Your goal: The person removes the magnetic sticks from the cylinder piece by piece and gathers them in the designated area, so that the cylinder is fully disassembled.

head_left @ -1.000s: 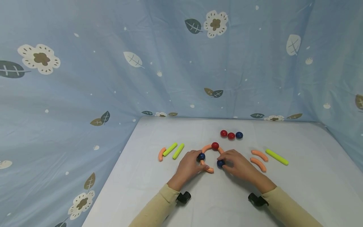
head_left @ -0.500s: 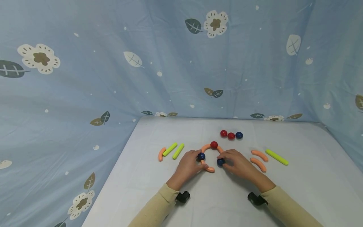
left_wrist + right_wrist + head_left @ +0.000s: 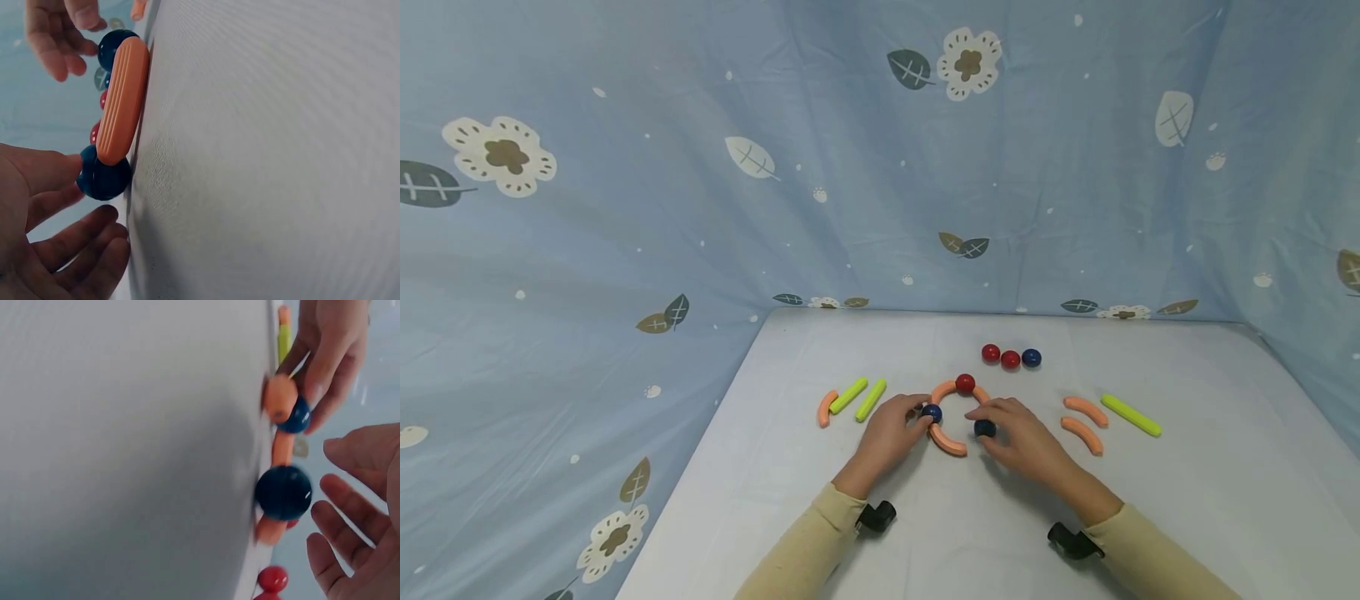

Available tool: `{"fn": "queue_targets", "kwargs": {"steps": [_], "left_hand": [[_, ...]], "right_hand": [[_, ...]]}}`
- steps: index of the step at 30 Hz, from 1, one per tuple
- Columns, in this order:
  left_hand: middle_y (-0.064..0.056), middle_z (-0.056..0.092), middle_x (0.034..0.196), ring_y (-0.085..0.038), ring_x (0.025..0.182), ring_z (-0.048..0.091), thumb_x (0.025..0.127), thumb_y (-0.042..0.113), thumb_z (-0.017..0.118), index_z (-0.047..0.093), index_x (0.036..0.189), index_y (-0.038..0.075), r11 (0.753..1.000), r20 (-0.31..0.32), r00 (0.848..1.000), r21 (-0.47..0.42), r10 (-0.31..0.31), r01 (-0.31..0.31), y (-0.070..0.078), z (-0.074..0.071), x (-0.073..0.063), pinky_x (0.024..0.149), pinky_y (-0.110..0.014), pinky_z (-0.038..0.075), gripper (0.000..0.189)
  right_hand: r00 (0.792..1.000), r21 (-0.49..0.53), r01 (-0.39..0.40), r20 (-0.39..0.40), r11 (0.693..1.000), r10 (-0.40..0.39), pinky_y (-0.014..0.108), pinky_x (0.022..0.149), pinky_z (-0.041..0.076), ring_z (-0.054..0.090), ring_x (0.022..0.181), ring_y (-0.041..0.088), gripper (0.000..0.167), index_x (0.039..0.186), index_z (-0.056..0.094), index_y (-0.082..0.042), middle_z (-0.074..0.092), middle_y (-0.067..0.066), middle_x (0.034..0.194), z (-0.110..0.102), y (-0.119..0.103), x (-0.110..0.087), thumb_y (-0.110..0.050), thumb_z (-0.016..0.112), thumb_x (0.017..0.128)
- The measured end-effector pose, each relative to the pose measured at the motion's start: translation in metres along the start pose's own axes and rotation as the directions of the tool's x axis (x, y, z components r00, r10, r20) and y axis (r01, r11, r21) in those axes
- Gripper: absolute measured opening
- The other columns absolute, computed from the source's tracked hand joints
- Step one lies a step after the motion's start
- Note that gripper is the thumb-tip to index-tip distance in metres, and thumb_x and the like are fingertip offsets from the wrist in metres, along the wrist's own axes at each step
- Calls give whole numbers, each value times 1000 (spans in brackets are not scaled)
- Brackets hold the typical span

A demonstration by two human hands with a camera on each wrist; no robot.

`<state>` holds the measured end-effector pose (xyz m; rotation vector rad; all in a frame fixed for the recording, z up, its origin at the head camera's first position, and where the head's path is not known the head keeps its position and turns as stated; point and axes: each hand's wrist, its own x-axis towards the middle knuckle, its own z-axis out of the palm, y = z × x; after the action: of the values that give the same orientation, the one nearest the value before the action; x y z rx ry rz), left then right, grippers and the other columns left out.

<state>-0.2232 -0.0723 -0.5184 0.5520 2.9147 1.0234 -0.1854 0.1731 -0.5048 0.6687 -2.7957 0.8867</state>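
Note:
My left hand (image 3: 891,433) is at a blue ball (image 3: 932,413) on the left of a partial ring, thumb and finger at its sides; in the left wrist view the thumb touches this ball (image 3: 103,178). A curved orange rod (image 3: 947,442) runs from it toward the front. Another orange rod (image 3: 942,392) leads up to a red ball (image 3: 966,383) at the ring's top. My right hand (image 3: 1022,437) hovers around a second blue ball (image 3: 284,492) on the right. Its spread fingers stand apart from that ball in the right wrist view.
Two red balls (image 3: 991,353) and a blue ball (image 3: 1032,357) sit in a row behind the ring. Yellow-green rods (image 3: 871,401) and a curved orange rod (image 3: 827,408) lie left. Two orange rods (image 3: 1082,436) and a yellow-green rod (image 3: 1131,415) lie right.
My left thumb has moved from the front orange rod up to the left blue ball. The red ball shifted slightly left. My right fingers have loosened from the right blue ball.

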Motion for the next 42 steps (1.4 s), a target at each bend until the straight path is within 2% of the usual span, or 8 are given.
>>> {"fn": "queue_targets", "kwargs": {"steps": [6,9,12,19,24,31,36,42], "left_hand": [[1,70,113,-11,96,63,98,28,70,69,133,19,1000,2,1000,-1,-10,10,-1,-2,1,81,-29,55,36],[1,70,112,-10,96,63,98,28,70,69,133,18,1000,5,1000,-17,-4,4,-3,-1,1,81,-28,55,36],[2,71,112,-10,97,64,98,28,70,69,132,18,999,2,1000,-32,2,-2,-5,0,3,83,-28,55,35],[4,71,107,-7,93,62,99,29,70,72,128,20,999,-3,1000,-48,-2,2,-7,1,5,80,-27,53,31],[5,71,104,-6,88,60,97,29,71,74,125,20,999,-7,1000,-37,-1,1,-6,2,6,76,-25,52,29],[5,72,104,-7,88,61,97,29,72,74,123,18,999,-8,1000,-33,-2,2,-6,2,7,78,-26,53,29],[6,72,103,-7,88,61,96,28,73,75,122,19,1000,-8,1000,-30,3,-4,-6,1,7,77,-25,52,28],[5,73,103,-7,89,63,95,27,74,75,121,18,999,-6,1000,-33,4,-4,-4,-1,7,77,-26,54,28]], "right_hand": [[1000,18,7,-30,1000,-6,43,85,57,63,101,22,34,119,73,-14,68,5,118,4,-16,-1,-10,81,86],[1000,26,-3,-24,1000,3,37,79,56,63,92,17,33,119,73,-14,69,-1,113,9,-19,-2,-11,81,86],[1000,46,-29,-11,999,30,32,79,57,63,90,13,32,118,73,-15,69,-5,111,15,-21,-2,-13,81,87],[1000,93,6,-10,996,-5,34,78,58,69,90,17,30,117,74,-8,73,2,108,26,-26,1,-9,80,88],[999,45,-37,1,998,37,32,76,57,67,85,12,28,114,75,-10,72,-1,100,34,-30,6,-14,82,87],[994,-36,-102,36,994,104,27,66,49,51,72,4,25,111,77,-11,63,-9,84,38,-36,13,-16,82,87],[993,-78,-105,54,991,109,26,65,48,50,71,6,24,109,76,-11,61,-9,81,40,-39,17,-14,83,86],[995,-91,-74,60,993,79,26,65,49,52,72,6,23,108,76,-11,63,-9,82,41,-39,17,-12,82,85]]}}
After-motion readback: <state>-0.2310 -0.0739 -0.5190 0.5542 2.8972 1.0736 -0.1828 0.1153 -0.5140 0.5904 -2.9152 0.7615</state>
